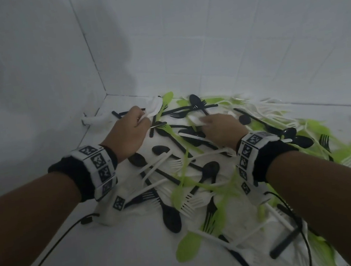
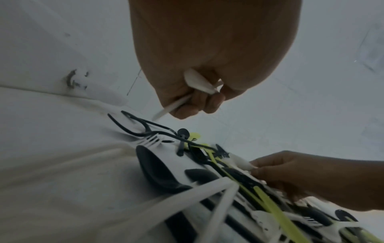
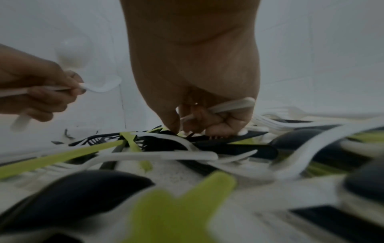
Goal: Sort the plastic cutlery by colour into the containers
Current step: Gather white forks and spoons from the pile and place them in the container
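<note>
- The left hand (image 1: 128, 135) is seen left of centre in the head view, fingers curled round white spoons (image 1: 155, 106); bowls stick out past the knuckles toward the corner of the tiled walls (image 1: 246, 32).
- In the left wrist view the same hand (image 2: 199, 69) is seen at top centre, a white spoon (image 2: 198, 82) clamped in the fist, a white handle poking out lower left.
- The right hand (image 1: 221, 129) is placed at centre of the head view, low on the heap, fingers curled on a white piece (image 1: 196, 119); whether it is a spoon or fork cannot be told.
- In the right wrist view the right hand (image 3: 199, 82) is seen at top centre, white handles (image 3: 230, 105) gripped, fingertips touching the heap.
- The cutlery heap (image 1: 198, 174) is spread across centre and right of the head view on a white tiled surface (image 1: 119, 253): black spoons, black forks, white forks, lime-green pieces, all tangled and overlapping.
- A black spoon (image 1: 170, 214) is noted at lower centre, a green spoon (image 1: 188, 246) below it.
- Marker bands (image 1: 98, 170) are worn on both wrists; a black cable (image 1: 50, 247) trails to the lower left.
</note>
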Tool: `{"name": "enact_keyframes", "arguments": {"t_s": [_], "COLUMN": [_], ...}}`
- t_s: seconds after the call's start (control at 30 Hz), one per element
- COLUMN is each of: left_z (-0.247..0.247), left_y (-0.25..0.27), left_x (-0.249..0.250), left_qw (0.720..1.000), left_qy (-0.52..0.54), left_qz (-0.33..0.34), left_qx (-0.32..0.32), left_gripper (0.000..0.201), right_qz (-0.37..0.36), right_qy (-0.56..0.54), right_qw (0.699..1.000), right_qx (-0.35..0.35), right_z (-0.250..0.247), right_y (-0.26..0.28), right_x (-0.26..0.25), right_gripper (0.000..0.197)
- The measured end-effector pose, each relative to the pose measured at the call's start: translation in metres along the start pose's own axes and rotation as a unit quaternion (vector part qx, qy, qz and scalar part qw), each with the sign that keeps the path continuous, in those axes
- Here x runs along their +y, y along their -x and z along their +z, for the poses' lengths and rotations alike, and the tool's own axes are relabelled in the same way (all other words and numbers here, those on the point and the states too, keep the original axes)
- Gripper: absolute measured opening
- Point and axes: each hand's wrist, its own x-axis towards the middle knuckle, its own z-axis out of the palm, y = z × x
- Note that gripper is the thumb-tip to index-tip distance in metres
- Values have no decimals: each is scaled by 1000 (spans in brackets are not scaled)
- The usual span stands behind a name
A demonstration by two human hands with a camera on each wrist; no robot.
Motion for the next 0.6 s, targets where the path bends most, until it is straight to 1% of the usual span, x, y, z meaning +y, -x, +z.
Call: {"name": "enact_keyframes", "arguments": {"t_s": [0.03,0.07,0.1,0.13,0.2,0.3,0.37,0.4,0.43,0.47,0.53,0.6], "left_z": [1,2,4,5,8,13,13,12,12,12,13,13], "left_y": [-2,-4,-6,-7,-10,-20,-28,-31,-35,-39,-44,-44], "left_x": [-3,-6,-11,-16,-22,-26,-27,-28,-30,-33,-37,-41], "left_qw": [1000,1000,1000,1000,999,999,997,995,992,987,973,963], "left_qy": [6,8,7,3,0,-20,-61,-90,-121,-153,-212,-243], "left_qz": [-11,-17,-20,-24,-29,-34,-43,-47,-46,-43,-35,-26], "left_qx": [1,-1,-5,-11,-17,-3,2,-3,-12,-29,-81,-112], "left_gripper": [19,20,19,17,14,14,16,22,26,26,26,31], "right_qz": [-4,-2,-1,0,-3,-20,-32,-42,-55,-67,-83,-89], "right_qy": [27,27,15,3,-18,-54,-65,-61,-54,-49,-48,-45], "right_qw": [1000,1000,1000,1000,1000,996,995,995,995,995,994,994], "right_qx": [-15,-17,-10,1,25,67,71,67,60,53,45,42], "right_z": [0,0,0,1,2,2,5,6,7,9,10,9], "right_y": [-1,-3,-4,-6,-8,-14,-18,-20,-22,-24,-30,-38], "right_x": [-2,-4,-4,-5,-5,-4,-3,-4,-5,-7,-14,-22], "right_gripper": [39,33,27,25,26,24,29,28,25,23,27,25]}}
